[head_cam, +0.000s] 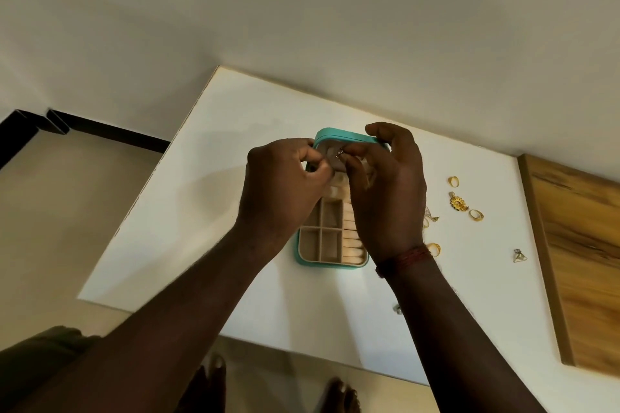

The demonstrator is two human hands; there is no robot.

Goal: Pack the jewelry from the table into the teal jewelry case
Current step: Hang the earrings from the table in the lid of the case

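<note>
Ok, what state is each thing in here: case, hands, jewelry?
teal jewelry case: open, lid raised, near compartments empty.
small jewelry piece: pinched between both hands above the case.
left hand: pinching the piece.
right hand: pinching the piece.
gold rings: loose on the table, unpacked.
gold pendant: on the table, unpacked.

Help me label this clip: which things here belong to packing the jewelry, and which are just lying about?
Part of the job:
- teal jewelry case, open
- small piece, pinched by left hand and right hand
- gold rings, gold pendant and triangular pendant, loose on the white table

Just lying about:
- wooden board
- red wrist thread
</note>
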